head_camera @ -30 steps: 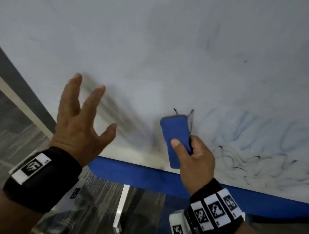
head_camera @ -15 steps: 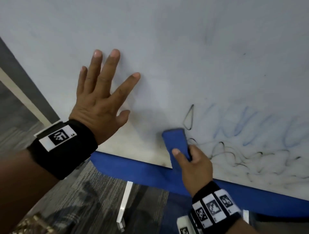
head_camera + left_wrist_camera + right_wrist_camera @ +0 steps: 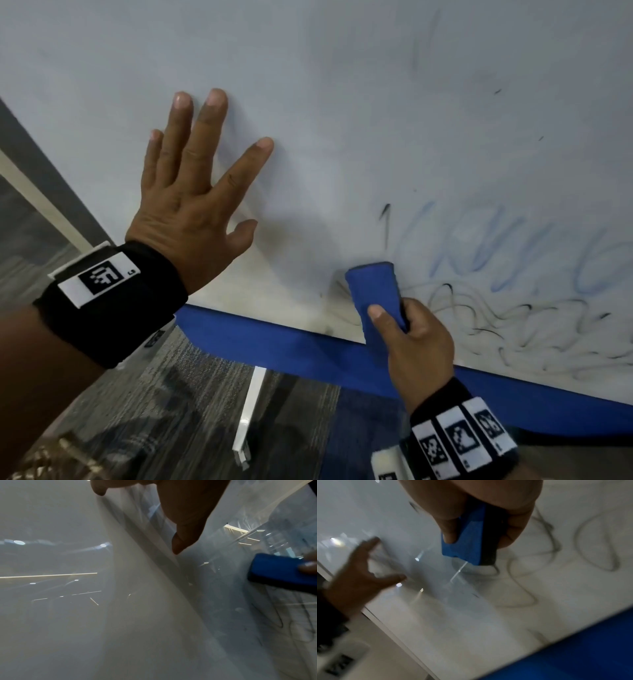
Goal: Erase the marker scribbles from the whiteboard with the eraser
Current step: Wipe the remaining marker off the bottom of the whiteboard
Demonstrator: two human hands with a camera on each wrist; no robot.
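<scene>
Grey carpet shows below the whiteboard (image 3: pixel 342 102) and its blue bottom edge (image 3: pixel 274 342). Eraser (image 3: pixel 376 294): lower end hidden under right hand (image 3: pixel 419 346), which grips it between thumb and fingers; long axis runs up from that edge, tilted slightly left. Scribbles (image 3: pixel 513 318) right of eraser are smeared, unreadable. Left hand (image 3: pixel 191 205) lies spread flat on the board, left of eraser. Wristband tags illegible.

Office or meeting room, large whiteboard (image 3: pixel 342 102) with blue lower edge, grey striped carpet (image 3: pixel 171 394), white stand leg (image 3: pixel 248 411)
</scene>
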